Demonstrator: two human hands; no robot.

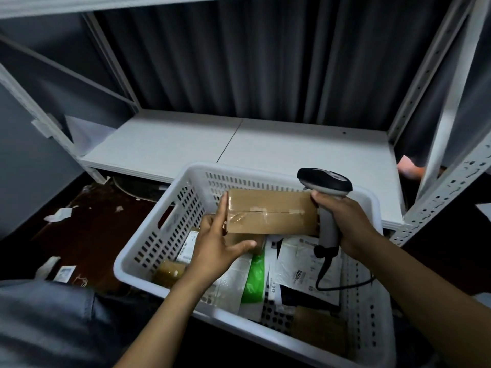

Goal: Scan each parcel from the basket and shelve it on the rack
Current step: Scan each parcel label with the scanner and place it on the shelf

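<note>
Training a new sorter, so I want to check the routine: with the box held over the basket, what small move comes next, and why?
Probably turn the cardboard box, held between the left hand and the right hand, to find its label: the face showing bears only tape, and the scanner gripped in that right hand stands upright at its end.

The basket (pixel 159 235) stands in front of the rack (pixel 438 203), its far rim just before the front edge of the lowest shelf (pixel 292 147). Over the basket's far half is a box (pixel 271 211), with the fingers (pixel 221 213) of the left hand (pixel 218 248) against its left end and the right hand (pixel 350 224) at its right end. The right hand grips the scanner (pixel 325 181), upright just right of the box. Mailers (pixel 300 269) lie in the basket beneath the box. A curtain (pixel 239 62) hangs behind the shelf; paper scraps (pixel 59 214) lie on the floor (pixel 87 235) left of the basket
</note>
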